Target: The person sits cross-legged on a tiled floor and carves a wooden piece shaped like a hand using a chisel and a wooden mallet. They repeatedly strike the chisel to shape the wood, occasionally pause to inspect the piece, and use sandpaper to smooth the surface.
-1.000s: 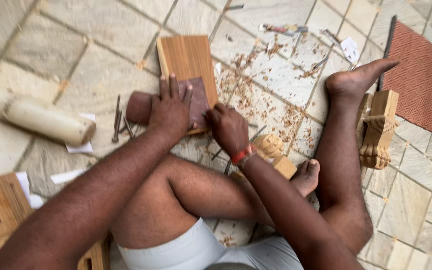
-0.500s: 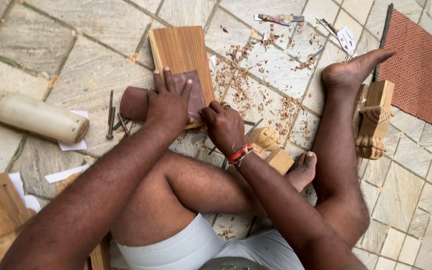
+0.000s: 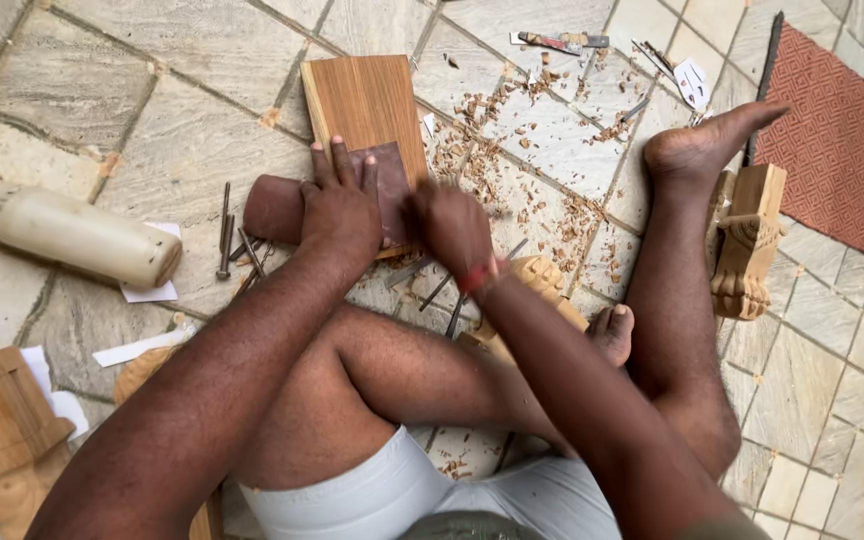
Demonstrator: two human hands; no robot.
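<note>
Left hand (image 3: pixel 340 210) lies flat, fingers spread, pinning the brown sandpaper sheet (image 3: pixel 384 190) to the plank (image 3: pixel 364 105). Right hand (image 3: pixel 452 228) is blurred beside it, grip unclear; plank's long axis points away from both.

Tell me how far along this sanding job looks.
Done: carving has taken place, judging by the wood shavings strewn over the floor and a carved leg lying by the foot. In hand: the left hand pins dark sandpaper on the wooden board; the right hand is blurred beside it, contents unclear. Left: cannot be judged.
</note>
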